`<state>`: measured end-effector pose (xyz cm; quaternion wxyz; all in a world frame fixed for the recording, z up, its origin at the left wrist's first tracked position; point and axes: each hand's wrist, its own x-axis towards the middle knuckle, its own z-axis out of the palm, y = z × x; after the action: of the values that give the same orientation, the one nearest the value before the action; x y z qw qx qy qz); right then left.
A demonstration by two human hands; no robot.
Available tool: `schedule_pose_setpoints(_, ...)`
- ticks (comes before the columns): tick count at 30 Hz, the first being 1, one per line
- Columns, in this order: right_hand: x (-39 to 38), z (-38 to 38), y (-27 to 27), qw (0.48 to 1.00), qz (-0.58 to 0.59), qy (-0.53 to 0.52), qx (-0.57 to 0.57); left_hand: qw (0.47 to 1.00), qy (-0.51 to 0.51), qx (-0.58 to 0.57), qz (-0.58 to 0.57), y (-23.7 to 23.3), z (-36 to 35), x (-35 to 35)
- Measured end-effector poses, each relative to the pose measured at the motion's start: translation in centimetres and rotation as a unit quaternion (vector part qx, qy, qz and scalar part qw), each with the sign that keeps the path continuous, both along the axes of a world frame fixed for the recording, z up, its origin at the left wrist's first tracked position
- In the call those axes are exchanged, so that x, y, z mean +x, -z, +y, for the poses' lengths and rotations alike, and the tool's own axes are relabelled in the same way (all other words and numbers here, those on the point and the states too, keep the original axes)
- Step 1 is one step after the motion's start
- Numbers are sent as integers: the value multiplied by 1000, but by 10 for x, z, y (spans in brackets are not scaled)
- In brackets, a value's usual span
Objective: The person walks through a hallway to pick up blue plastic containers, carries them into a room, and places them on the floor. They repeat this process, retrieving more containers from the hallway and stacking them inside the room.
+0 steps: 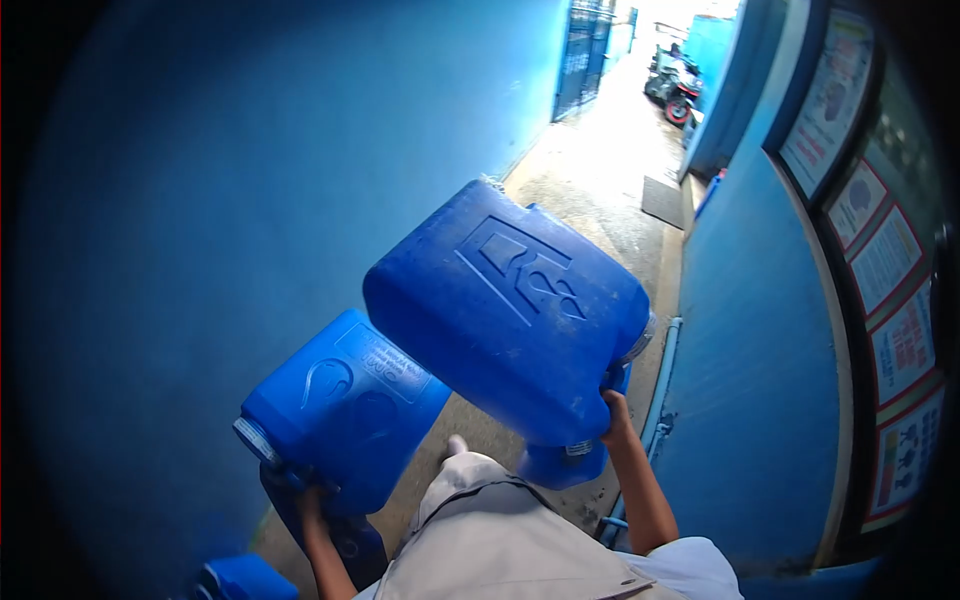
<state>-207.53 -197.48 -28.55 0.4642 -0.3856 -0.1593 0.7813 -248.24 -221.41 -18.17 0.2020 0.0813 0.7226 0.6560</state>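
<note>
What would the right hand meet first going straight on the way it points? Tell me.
The upper blue jug. The right hand seems to grip it near its edge, and the jug's body lies just ahead. Beyond it, the walkway probably comes next, though depth is hard to judge.

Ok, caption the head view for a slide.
Left hand and right hand hold blue jugs in an alley between blue walls.

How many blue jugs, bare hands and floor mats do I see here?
Blue jugs: 5 (upper jug, left jug, half-hidden right jug, dark lower jug, corner jug)
Hands: 2 (left hand, right hand)
Floor mat: 1
Total: 8
</note>
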Motion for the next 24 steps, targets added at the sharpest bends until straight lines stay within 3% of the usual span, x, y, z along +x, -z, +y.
schedule_pose_setpoints(1,7,1,12,1000,0,24,17,999,22,19,22,-10,10,-4)
schedule_pose_setpoints(2,5,-2,17,998,-3,48,34,999,33,19,17,22,7,-42)
schedule_pose_setpoints(4,-9,-9,9,994,-37,102,16,978,98,-166,-74,111,19,-135)
schedule_pose_setpoints(6,-15,-19,11,990,-58,117,60,975,111,-174,-82,132,45,-169)
schedule_pose_setpoints(11,-40,-54,-10,958,-143,233,88,948,204,-196,-146,123,134,-208)
schedule_pose_setpoints(12,-47,-56,-14,945,-158,270,98,948,225,-158,-158,129,154,-216)
schedule_pose_setpoints(14,-55,-59,-14,947,-175,250,97,949,235,-120,-170,142,172,-230)
schedule_pose_setpoints(16,-70,-68,-32,950,-153,247,115,963,213,-131,-99,153,199,-237)
schedule_pose_setpoints(18,-86,-71,-44,935,-226,261,83,959,238,-117,-99,154,203,-238)
schedule_pose_setpoints(20,-84,-72,-42,891,-240,384,38,936,307,-16,-174,143,222,-230)
schedule_pose_setpoints(24,-54,-82,-4,922,-226,312,30,950,260,-47,-164,186,228,-249)
